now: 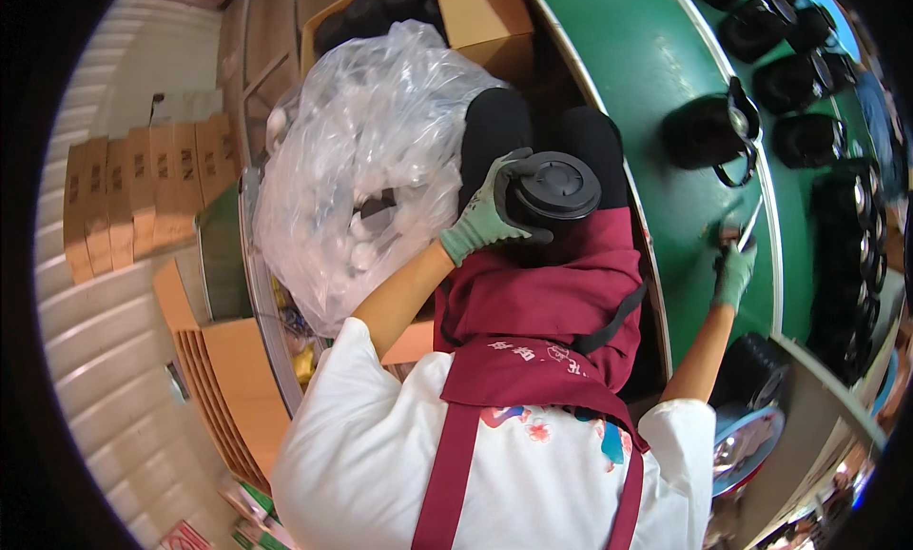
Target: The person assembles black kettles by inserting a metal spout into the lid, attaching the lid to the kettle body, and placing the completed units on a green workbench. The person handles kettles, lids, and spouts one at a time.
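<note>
My left hand, in a green glove with dark fingertips, is closed round the side of a black round part with a stepped disc face turned up. This part is held over my lap, above the maroon apron. Reaching out to the right, my gloved right hand is over the green work surface, its fingers curled. A small dark and brownish thing shows at its fingertips, too small to name. Farther along the surface stands a black kettle or jug with a handle.
A big clear plastic bag with pale round things lies left of my knees. Behind it is an open carton with black pieces. Several black kettles line the far right side. Stacked cartons stand by the left wall.
</note>
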